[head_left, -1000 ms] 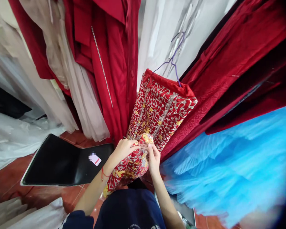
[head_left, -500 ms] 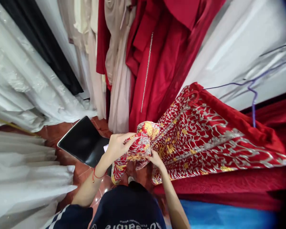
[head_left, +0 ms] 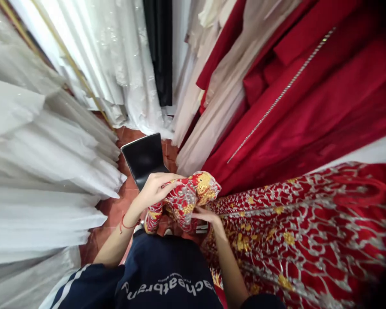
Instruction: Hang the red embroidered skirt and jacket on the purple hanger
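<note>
A red garment embroidered in gold and silver (head_left: 302,223) hangs at my right and fills the lower right of the view. My left hand (head_left: 154,189) is closed over a bunched-up fold of the same fabric (head_left: 193,195), gripping it from above. My right hand (head_left: 206,214) pinches the bunch from below, its fingers partly hidden under the cloth. A red string bracelet sits on my left wrist.
White gowns (head_left: 51,141) crowd the left side and the back. Plain red dresses (head_left: 292,98), one with a rhinestone strip, and beige ones (head_left: 212,107) hang at the right. A black glossy chair seat (head_left: 144,156) stands on the red tile floor (head_left: 116,206) just ahead.
The view has swung left: the blue tulle and the purple hanger have left the frame and white gowns came in. Both hands stay on the bunched embroidered fabric.
</note>
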Available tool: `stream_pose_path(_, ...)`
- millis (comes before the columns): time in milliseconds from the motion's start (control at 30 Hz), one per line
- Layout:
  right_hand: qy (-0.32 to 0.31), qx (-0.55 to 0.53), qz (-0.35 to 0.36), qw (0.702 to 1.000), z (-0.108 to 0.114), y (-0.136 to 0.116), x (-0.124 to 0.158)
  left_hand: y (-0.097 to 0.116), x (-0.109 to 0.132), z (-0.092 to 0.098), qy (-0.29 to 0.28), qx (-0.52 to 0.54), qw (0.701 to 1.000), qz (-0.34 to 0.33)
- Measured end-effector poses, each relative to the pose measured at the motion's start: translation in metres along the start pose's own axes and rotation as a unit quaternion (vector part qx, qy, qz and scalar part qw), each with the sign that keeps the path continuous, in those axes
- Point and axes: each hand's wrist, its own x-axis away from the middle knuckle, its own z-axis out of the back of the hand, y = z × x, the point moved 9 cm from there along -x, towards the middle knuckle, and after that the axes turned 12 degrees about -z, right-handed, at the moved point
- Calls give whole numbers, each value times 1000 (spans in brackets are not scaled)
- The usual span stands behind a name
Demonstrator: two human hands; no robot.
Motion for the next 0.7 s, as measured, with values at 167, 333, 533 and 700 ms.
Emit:
stream_pose_path(167, -175, 8, -34, 984, -71, 16, -21, 3, 19, 12, 71, -80, 994, 1)
stream_pose_path(333, -226, -17, -56, 972, -118, 25, -20, 8, 35, 25, 94, -154, 984, -8)
stream_pose_path(533, -166, -82, -55, 981, -137, 34, -23, 1, 47, 35, 91, -160, 983, 5)
stream_pose_path(700, -8, -138, -42, 990, -72, 38, -38, -14, 93, 63, 190, -168, 963, 90)
